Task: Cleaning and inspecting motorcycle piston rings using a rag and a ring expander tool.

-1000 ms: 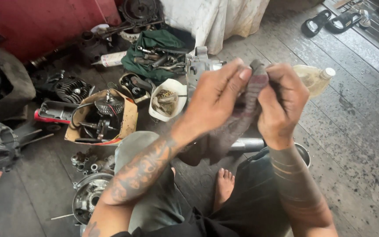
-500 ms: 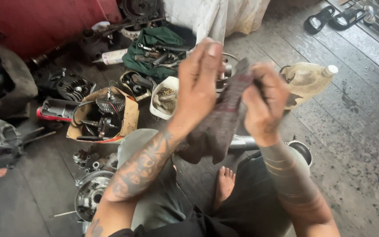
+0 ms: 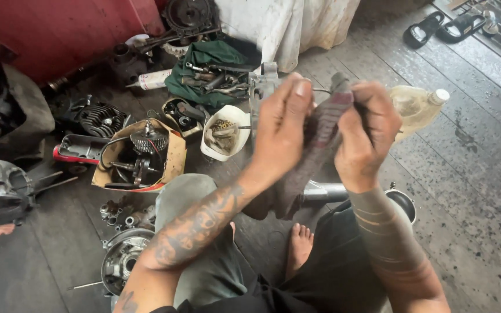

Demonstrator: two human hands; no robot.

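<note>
I hold the dark rag [image 3: 320, 145] up in front of me, squeezed between my left hand [image 3: 282, 124] and right hand [image 3: 366, 136], and it looks soft, light and floppy, easiest to hold bunched up.

Two hands: left hand [image 3: 282, 124], right hand [image 3: 363, 136]. One dark rag [image 3: 314, 150] between them. One bare foot [image 3: 300, 243]. One white bowl [image 3: 222, 133] of small parts. One cardboard box [image 3: 172, 159] with gear. One plastic jug [image 3: 416, 104]. One spray can [image 3: 152, 80]. Two sandals [image 3: 424, 28] [image 3: 462, 26]. One green cloth [image 3: 204, 58] of tools.
</note>
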